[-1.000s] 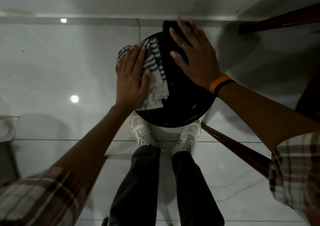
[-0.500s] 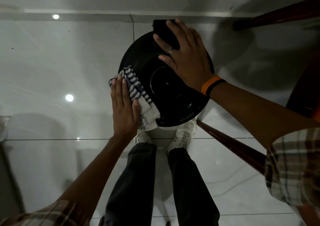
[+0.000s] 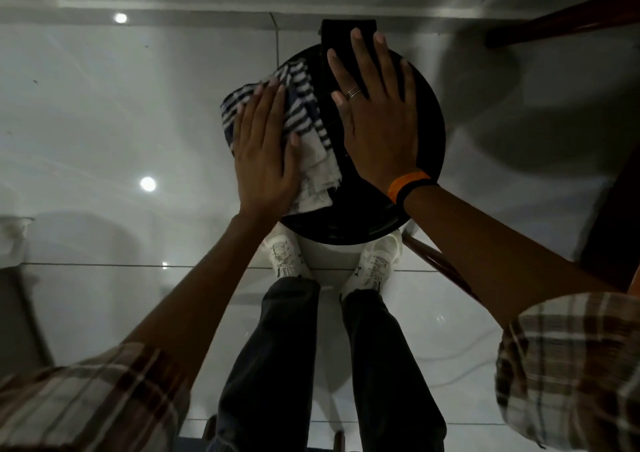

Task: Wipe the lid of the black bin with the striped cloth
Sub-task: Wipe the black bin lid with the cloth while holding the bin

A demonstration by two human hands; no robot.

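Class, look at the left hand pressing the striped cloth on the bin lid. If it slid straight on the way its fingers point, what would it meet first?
More striped cloth under the left hand, then probably the lid's far rim.

Glossy white tiled floor (image 3: 104, 122) with thin grout lines and bright light reflections. Standing on it: a round black bin (image 3: 346, 233) directly beneath the fingers, two white sneakers (image 3: 285, 256) just nearer the person than the fingers, and dark wooden furniture legs (image 3: 429, 259) to their right.
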